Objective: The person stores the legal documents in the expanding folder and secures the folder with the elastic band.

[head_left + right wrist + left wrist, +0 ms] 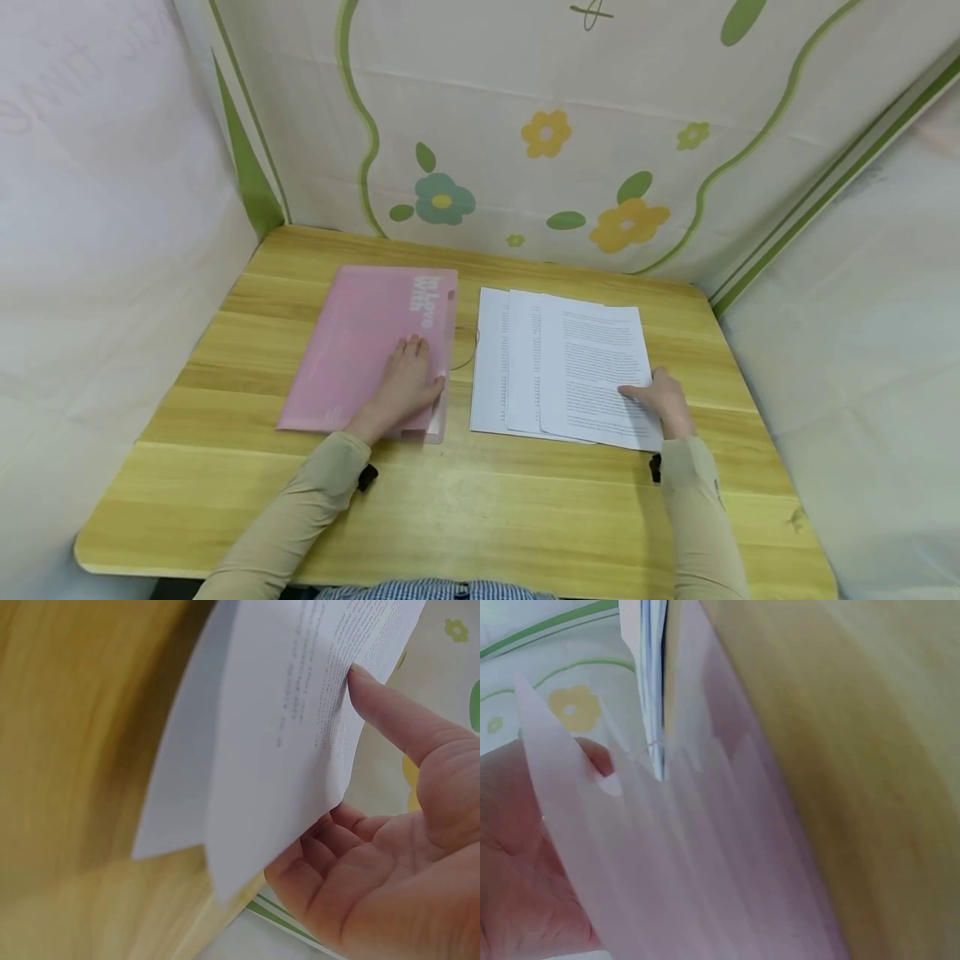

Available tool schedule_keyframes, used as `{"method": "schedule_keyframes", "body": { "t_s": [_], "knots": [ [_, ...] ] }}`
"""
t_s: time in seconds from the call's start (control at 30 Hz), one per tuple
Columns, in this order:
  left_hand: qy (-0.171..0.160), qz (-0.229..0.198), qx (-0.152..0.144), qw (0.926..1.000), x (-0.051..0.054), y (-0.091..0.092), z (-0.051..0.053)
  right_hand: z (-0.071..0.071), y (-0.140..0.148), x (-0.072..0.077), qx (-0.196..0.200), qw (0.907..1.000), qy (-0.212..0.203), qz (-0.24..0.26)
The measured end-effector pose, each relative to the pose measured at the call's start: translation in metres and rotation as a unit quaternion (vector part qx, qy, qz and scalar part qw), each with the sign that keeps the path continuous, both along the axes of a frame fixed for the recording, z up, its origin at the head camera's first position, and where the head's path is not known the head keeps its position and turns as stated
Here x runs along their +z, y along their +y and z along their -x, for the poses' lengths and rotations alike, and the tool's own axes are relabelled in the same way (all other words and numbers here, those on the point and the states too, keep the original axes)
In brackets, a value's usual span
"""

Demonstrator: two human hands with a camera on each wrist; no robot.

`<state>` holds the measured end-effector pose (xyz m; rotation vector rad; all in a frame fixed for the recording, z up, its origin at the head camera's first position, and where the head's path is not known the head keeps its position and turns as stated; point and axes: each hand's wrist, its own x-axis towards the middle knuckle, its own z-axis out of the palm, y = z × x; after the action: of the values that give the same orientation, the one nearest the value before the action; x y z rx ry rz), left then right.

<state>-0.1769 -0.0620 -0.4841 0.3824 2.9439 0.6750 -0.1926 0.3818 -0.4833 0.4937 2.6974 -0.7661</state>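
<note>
Head view | toward worktop (525,517)'s back-left corner: folder (360,333), pinched by my left hand (405,379) | toward back-right corner: papers (600,358), right edge pinched by my right hand (663,397) | seemingly early: papers out, fanned, not squared

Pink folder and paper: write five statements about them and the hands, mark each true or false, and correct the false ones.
1. The pink folder lies left of the printed sheets. True.
2. The right grip holds nothing. False; it holds paper at the right edge.
3. The left grip touches the pink folder. True.
4. The printed sheets are neatly squared up. False; they overlap, fanned sideways.
5. The pink folder bears white lettering. True.
</note>
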Motion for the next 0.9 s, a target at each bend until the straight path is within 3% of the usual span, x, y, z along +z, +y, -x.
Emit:
{"method": "schedule_keyframes", "body": {
  "t_s": [0.23, 0.5, 0.9],
  "knots": [
    [0.012, 0.011, 0.023, 0.9996, 0.010, 0.003, -0.004, -0.001, 0.000, 0.001, 0.001, 1.0000, 0.003, 0.002],
    [0.043, 0.003, 0.042, 0.9982, 0.014, 0.006, -0.010, -0.001, 0.001, 0.001, 0.004, 1.0000, 0.004, -0.005],
    [0.028, -0.037, 0.062, 0.9970, 0.021, 0.007, -0.011, -0.005, 0.011, 0.002, 0.012, 0.9992, 0.037, -0.008]
  ]
}}
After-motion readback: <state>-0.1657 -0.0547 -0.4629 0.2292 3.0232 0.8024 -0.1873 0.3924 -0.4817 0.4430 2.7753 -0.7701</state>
